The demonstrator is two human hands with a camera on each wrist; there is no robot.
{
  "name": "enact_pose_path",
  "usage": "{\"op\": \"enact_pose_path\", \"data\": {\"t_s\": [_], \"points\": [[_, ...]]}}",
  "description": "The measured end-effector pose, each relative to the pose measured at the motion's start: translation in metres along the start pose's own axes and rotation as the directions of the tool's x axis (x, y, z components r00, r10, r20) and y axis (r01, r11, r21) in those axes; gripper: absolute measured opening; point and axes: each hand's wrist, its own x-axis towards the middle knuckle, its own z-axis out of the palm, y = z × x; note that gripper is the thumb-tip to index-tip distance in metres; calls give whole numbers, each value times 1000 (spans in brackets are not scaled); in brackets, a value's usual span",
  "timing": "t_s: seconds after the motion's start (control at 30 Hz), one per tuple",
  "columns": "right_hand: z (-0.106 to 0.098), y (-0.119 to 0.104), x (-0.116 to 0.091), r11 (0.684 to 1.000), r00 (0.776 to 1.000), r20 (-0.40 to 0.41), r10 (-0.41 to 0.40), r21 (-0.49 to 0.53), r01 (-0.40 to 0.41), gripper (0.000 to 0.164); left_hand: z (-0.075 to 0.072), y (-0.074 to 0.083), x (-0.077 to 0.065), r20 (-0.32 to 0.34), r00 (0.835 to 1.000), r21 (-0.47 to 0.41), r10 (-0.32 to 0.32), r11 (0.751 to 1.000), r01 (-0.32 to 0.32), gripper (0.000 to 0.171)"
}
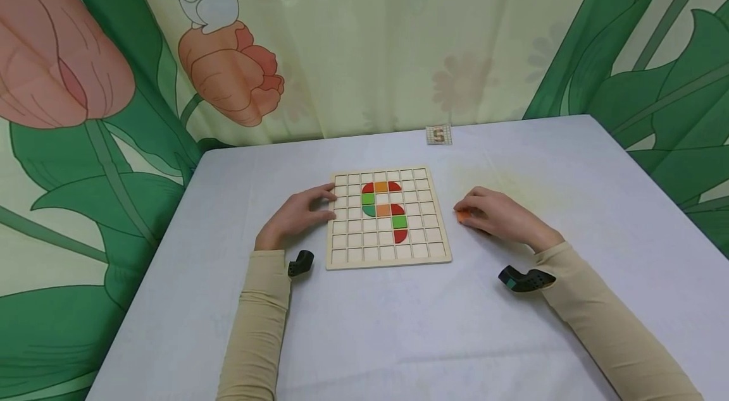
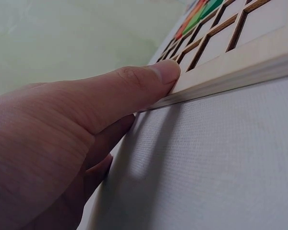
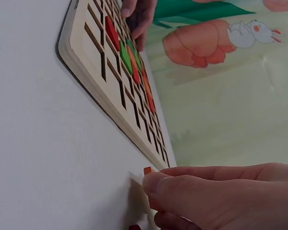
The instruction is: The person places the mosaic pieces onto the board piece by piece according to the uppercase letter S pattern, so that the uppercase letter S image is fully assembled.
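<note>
A wooden grid board (image 1: 354,255) lies flat on the table, with several red, orange and green pieces set in its cells in an S-like line. My left hand (image 1: 296,217) touches the board's left edge; in the left wrist view the thumb (image 2: 144,81) rests against the rim, fingers spread. To the right of the board, my right hand (image 1: 498,214) pinches a small orange piece (image 1: 462,215) between thumb and fingers, just over the cloth. Below that hand in the right wrist view, part of a red piece (image 3: 135,227) shows at the frame's bottom edge.
A small card (image 1: 438,135) with an S pattern in a grid lies near the table's back edge. White cloth covers the table (image 1: 370,331). Behind it hangs a curtain (image 1: 364,40) printed with flowers and a rabbit.
</note>
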Motion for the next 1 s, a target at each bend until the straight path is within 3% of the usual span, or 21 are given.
{"op": "enact_pose_path", "data": {"t_s": [0.2,0.4,0.77,1.0], "points": [[8,-10,6,999,998,-59,2,39,0,25,-1,0,1,-3,1000,0,0,1000,0,37],[20,-36,18,997,997,-79,17,81,-10,27,-1,1,0,-3,1000,-20,-4,1000,4,36],[42,-81,45,985,985,-16,-172,23,172,21,-1,0,0,-4,1000,-17,2,1000,-2,36],[56,-92,54,969,970,-22,-242,-45,241,13,-1,0,0,0,1000,-15,-5,1000,5,36]]}}
